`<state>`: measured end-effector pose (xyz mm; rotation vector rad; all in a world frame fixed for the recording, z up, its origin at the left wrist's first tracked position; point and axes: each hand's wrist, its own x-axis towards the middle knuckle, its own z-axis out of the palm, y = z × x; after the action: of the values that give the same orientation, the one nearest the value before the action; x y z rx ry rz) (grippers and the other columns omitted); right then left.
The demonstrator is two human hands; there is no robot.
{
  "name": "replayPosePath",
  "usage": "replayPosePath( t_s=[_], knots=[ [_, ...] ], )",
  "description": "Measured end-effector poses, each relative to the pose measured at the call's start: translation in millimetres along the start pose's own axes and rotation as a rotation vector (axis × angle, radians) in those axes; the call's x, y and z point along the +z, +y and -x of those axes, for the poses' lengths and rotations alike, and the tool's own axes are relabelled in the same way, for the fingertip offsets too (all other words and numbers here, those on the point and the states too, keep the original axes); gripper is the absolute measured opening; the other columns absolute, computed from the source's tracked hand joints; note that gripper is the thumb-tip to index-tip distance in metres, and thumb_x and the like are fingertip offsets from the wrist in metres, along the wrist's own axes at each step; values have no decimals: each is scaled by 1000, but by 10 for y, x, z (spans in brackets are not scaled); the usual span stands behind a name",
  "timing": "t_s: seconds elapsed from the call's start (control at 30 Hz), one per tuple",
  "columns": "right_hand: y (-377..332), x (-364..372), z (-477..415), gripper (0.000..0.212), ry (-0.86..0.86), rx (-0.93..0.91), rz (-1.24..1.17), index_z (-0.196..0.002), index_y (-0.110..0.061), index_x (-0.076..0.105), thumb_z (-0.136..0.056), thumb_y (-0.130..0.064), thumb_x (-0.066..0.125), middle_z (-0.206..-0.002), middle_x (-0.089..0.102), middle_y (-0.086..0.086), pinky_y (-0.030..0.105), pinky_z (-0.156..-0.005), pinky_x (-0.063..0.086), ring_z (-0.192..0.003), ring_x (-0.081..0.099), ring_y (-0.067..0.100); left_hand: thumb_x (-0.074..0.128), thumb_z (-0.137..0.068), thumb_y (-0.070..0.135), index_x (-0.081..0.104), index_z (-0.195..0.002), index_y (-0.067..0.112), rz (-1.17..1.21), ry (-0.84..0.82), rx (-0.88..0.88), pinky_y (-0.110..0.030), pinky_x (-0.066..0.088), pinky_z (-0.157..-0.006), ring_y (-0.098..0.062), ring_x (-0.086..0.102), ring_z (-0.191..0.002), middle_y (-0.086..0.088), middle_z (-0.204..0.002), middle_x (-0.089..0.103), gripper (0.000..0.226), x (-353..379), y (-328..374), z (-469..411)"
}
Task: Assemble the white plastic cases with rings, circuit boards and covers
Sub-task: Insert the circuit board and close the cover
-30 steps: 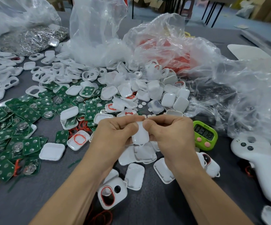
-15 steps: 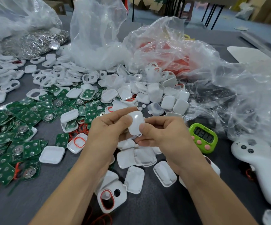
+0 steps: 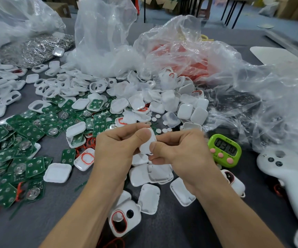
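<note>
The left hand (image 3: 116, 151) reaches in from the near edge of the bench (image 3: 58, 208), forearm slanting up and to the right. Its fingers are curled and its thumb lies flat across the upper face of a small white case (image 3: 146, 143). The right hand (image 3: 182, 154) meets it from the other side, forearm slanting up and to the left, thumb pressed on the case's lower right edge and fingers folded behind it. Both hands pinch this one piece, held a little above the middle of the bench with the knuckles turned up.

Directly under the hands lie loose white covers (image 3: 150, 174), some overlapping. Between the forearms, nearer the near edge, sits a case front with a red ring (image 3: 121, 220) around its oval opening. Green circuit boards (image 3: 23, 133) spread from beside the left hand out to the left edge. Beyond the hands a heap of white case parts (image 3: 162, 102) fills the middle. A green timer (image 3: 225, 150) stands just beside the right hand, and a white controller (image 3: 285, 183) lies near the right edge. Crumpled clear plastic bags (image 3: 105, 42) line the far side, and silver metal pieces (image 3: 35, 49) are piled toward the far left corner.
</note>
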<state>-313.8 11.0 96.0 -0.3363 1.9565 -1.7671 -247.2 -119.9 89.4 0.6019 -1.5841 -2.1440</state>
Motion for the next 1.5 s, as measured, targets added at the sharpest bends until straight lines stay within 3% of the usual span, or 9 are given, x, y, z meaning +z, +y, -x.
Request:
replayPosePath(
  t_s=[0.17, 0.37, 0.57, 0.73, 1.0, 1.2, 1.3, 1.37, 1.5],
  knots=[
    [36, 37, 10, 17, 33, -25, 37, -76, -28, 83, -81, -12, 81, -70, 77, 3, 32, -61, 61, -60, 75, 22, 81, -78, 8, 84, -81, 12, -36, 66, 53, -23, 55, -56, -15, 67, -62, -11, -77, 78, 6, 14, -43, -4],
    [0, 87, 8, 21, 98, -37, -49, -74, -25, 82, -88, -9, 76, -70, 77, 6, 28, -61, 61, -59, 75, 20, 79, -78, 32, 83, -94, 27, -68, 49, 24, -33, 64, -69, -21, 75, -75, -6, -84, 80, 18, 5, -41, -25],
    [-40, -36, -45, 18, 82, 0, -243, -85, -13, 79, -94, -2, 69, -78, 78, 13, 25, -61, 60, -66, 76, 24, 81, -85, 11, 83, -86, 37, -266, 27, 75, -23, 59, -66, -16, 77, -73, -1, -77, 79, 26, -9, -18, -21],
    [45, -25, -68, 31, 10, -80, 34, -113, -27, 72, -98, -3, 62, -76, 78, 7, 32, -66, 63, -69, 77, 23, 89, -76, 15, 82, -75, 33, -405, 143, 146, -29, 61, -66, -10, 76, -67, 9, -70, 77, 19, -35, -42, 16],
    [56, -64, -105, 13, 6, -216, 225, -93, -29, 76, -86, -22, 67, -79, 77, -2, 41, -72, 63, -76, 75, 17, 88, -76, 12, 79, -73, 40, -556, 167, 286, -19, 59, -63, 2, 72, -64, 22, -66, 73, 29, -9, -18, 76],
    [8, -102, -111, 12, -156, 6, -399, -86, -17, 82, -88, -13, 71, -98, 78, 17, 32, -76, 62, -91, 77, 28, 93, -71, 27, 80, -81, 40, -536, 174, 392, -13, 55, -62, 0, 71, -65, 21, -68, 73, 21, 24, -2, 125],
    [-6, -104, -123, 28, -254, 144, -603, -112, -3, 71, -86, -13, 66, -113, 72, 24, 41, -84, 62, -106, 71, 36, 90, -69, 36, 75, -80, 40, -618, 207, 467, -10, 45, -54, -1, 61, -58, 17, -64, 66, 19, 16, -21, 150],
    [-21, -95, -117, 42, -304, 197, -653, -129, 6, 57, -90, -9, 62, -116, 67, 26, 47, -90, 61, -108, 67, 39, 85, -70, 38, 72, -78, 34, -690, 201, 527, -16, 43, -52, -9, 56, -58, 11, -67, 62, 16, 27, -42, 158],
    [-23, -105, -99, 43, -358, 156, -504, -124, 11, 61, -90, -16, 63, -113, 67, 21, 57, -104, 50, -102, 66, 29, 79, -72, 19, 63, -70, 26, -798, 240, 655, -15, 38, -57, -9, 51, -62, 6, -64, 52, 18, 40, -71, 140]
  ],
)
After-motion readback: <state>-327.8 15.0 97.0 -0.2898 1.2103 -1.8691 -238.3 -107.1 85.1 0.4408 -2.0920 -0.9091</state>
